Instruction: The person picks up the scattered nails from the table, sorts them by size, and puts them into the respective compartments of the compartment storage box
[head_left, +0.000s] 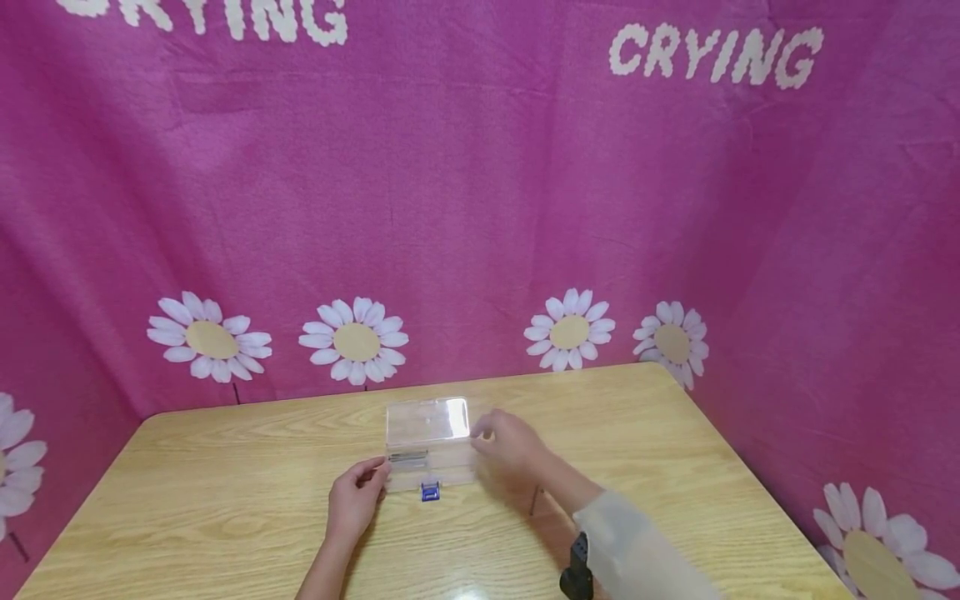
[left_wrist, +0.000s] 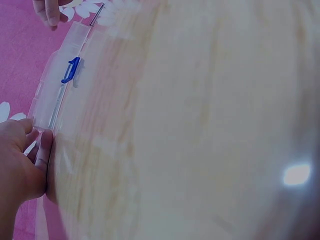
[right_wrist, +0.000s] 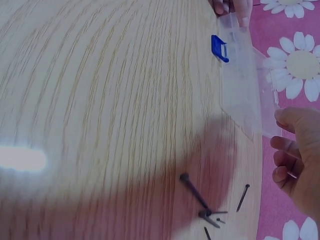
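Note:
A clear plastic box with a blue latch lies on the table, its transparent lid raised at the back. Several thin metal nails lie inside its left compartment. My left hand grips the box's left end between thumb and fingers, as the left wrist view also shows. At the other end is my right hand, thumb and index finger pinching the lid's right edge. In the right wrist view, the thumb of the right hand overlaps the lid's corner and the other fingers curl below it.
Several dark nails of different sizes lie loose on the wooden table, under the right forearm. A pink curtain with daisies and lettering hangs along the table's back and sides. A black strap hangs at the right sleeve.

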